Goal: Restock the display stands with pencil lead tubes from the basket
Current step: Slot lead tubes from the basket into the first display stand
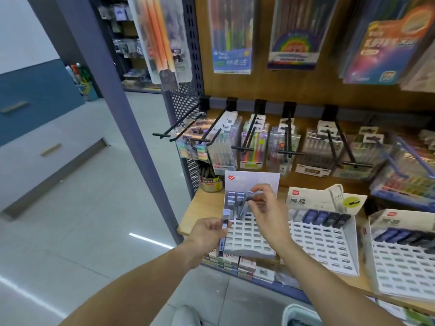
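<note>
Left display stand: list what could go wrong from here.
1. The right hand pinches a lead tube tilted over the left display stand; lowered crooked, it may miss its slot or knock the seated tubes.
2. The left hand holds a spare tube beyond the shelf edge; if it slips, it probably drops to the floor.
</note>
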Action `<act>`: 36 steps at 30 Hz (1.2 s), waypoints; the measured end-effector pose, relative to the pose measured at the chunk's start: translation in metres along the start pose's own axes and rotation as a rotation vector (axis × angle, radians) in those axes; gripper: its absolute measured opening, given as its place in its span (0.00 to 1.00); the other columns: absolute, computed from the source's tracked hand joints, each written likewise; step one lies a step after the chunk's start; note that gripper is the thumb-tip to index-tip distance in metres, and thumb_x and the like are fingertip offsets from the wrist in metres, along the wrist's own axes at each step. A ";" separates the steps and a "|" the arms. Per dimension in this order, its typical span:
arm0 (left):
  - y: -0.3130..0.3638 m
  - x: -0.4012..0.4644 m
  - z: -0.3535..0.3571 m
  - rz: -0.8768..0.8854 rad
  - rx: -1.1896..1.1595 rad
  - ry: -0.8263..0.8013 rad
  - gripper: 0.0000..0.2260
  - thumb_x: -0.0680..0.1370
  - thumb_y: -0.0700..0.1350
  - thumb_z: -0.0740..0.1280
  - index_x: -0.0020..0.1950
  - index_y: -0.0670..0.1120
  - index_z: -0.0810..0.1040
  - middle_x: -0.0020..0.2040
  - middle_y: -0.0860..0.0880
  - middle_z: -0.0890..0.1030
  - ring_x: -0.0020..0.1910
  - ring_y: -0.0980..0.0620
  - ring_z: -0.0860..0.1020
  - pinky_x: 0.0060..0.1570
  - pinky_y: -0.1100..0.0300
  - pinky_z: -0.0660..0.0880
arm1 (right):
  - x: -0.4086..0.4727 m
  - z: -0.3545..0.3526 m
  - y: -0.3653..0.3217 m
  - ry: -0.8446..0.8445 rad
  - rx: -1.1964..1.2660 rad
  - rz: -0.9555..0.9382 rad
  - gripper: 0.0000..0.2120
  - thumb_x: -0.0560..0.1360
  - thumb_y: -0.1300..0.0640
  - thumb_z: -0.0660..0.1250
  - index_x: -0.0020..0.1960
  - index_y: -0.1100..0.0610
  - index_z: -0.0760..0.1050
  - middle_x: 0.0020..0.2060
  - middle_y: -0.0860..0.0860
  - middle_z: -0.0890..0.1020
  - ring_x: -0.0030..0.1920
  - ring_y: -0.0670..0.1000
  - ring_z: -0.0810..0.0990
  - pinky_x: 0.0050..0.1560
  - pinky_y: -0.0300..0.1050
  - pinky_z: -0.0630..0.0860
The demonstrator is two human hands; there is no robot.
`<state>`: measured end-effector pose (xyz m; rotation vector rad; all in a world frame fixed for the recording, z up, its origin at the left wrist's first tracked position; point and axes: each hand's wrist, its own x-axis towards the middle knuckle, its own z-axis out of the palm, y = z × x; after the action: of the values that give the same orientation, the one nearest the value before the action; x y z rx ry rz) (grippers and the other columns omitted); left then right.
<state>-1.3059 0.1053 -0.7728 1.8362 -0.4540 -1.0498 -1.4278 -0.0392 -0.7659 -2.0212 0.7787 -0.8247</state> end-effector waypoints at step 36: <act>0.022 0.003 0.011 0.101 -0.040 0.143 0.07 0.76 0.40 0.75 0.52 0.47 0.82 0.48 0.48 0.83 0.53 0.46 0.83 0.61 0.49 0.80 | -0.012 0.021 -0.021 -0.121 0.074 0.039 0.15 0.75 0.58 0.73 0.58 0.45 0.75 0.44 0.43 0.82 0.44 0.40 0.81 0.44 0.36 0.79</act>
<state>-1.3104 0.0868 -0.7577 1.8187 -0.4325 -0.8471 -1.4139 -0.0108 -0.7613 -1.9640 0.7066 -0.6920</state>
